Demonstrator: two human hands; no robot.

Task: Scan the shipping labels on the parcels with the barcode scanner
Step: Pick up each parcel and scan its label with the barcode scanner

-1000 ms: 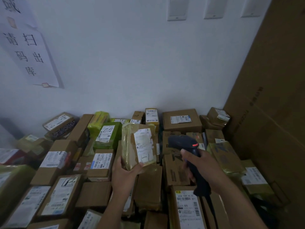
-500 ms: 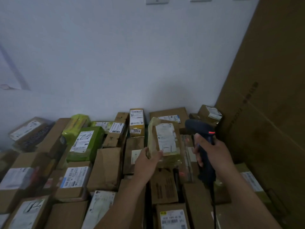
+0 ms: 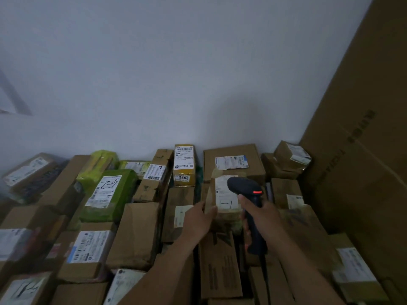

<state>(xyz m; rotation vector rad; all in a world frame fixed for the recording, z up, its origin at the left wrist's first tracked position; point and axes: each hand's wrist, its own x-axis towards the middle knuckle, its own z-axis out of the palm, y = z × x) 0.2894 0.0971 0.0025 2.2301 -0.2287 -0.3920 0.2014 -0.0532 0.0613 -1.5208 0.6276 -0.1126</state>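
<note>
Our left hand point(image 3: 198, 220) grips a small tape-wrapped parcel point(image 3: 211, 193) by its lower left edge, with the fingers curled round it. It holds the parcel upright above the heap, and the white label point(image 3: 224, 195) faces us. Handwritten strokes show near the bottom of the label, but the print is too blurred to read.

Just right of that grip, our right hand point(image 3: 262, 213) is clenched round the handle of the black scanner point(image 3: 243, 186). The scanner's head overlaps the upper right part of the label. We cannot tell whether it touches the parcel. A small red light point(image 3: 257, 192) glows on the back of the head, above our knuckles.

Directly behind the held parcel, a wide brown box point(image 3: 233, 151) stands against the wall point(image 3: 176, 73). Beyond and left of the left hand stands a yellow box point(image 3: 184, 167) marked 5604. Well off to the left of the hand lies a green parcel point(image 3: 110, 194). Below and between our wrists lies a flat printed carton point(image 3: 219, 263). Right of the scanner hand rises a tall cardboard sheet point(image 3: 363, 150).
</note>
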